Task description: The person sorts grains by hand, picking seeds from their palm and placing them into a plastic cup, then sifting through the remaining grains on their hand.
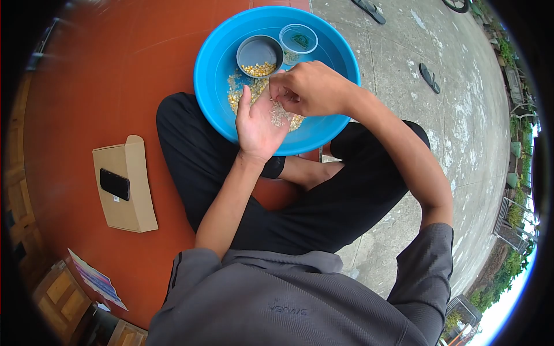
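A wide blue basin (216,63) stands in front of my crossed legs. My left hand (258,128) is palm up over its near part, with pale grains (281,117) lying on the palm and fingers. Just above that palm, my right hand (300,89) is closed in a pinch; what its fingertips hold is too small to make out. Yellow corn kernels (234,99) are spread on the basin floor, partly hidden by my hands. At the basin's far side sit a grey bowl (257,51) with some kernels and a clear plastic cup (298,39) with something green.
To the left, a black phone (115,184) rests on a cardboard box (138,202) on the red floor (115,75). A colourful sheet (98,279) lies at the lower left. Two dark slippers (429,78) are on the grey concrete at the right.
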{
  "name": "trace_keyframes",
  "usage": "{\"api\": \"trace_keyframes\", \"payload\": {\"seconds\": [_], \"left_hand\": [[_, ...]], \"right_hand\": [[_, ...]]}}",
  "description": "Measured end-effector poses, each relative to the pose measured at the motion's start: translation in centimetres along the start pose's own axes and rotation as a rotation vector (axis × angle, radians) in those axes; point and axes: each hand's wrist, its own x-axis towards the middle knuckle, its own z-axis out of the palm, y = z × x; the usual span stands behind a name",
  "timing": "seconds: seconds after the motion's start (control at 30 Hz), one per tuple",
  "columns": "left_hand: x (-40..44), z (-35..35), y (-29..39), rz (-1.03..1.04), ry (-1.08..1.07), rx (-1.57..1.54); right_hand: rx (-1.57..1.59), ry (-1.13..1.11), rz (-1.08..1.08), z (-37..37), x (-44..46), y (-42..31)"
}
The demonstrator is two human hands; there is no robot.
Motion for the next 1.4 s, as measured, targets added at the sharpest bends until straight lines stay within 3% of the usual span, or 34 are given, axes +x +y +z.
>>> {"api": "trace_keyframes", "payload": {"seconds": [0.8, 1.0, 1.1, 1.2, 1.33, 1.4], "left_hand": [[-0.1, -0.2, 0.2, -0.002, 0.052, 0.07], [-0.1, 0.2, 0.3, 0.004, 0.046, 0.045], [0.1, -0.2, 0.2, 0.021, 0.045, -0.02], [0.2, 0.3, 0.1, 0.04, -0.034, -0.051], [0.3, 0.4, 0.2, 0.044, -0.11, -0.063], [0.4, 0.4, 0.1, 0.04, -0.112, -0.066]], "right_hand": [[-0.149, -0.062, -0.081, 0.6, 0.1, 0.4], [0.0, -0.025, -0.063, 0.7, 0.0, 1.1], [0.182, 0.117, -0.051, 0.1, 0.3, 2.0], [0.18, 0.196, 0.107, -1.9, 0.6, 2.8], [0.04, 0.505, 0.518, -1.8, 0.9, 5.4], [-0.004, 0.558, 0.597, -1.9, 0.7, 7.1]]}}
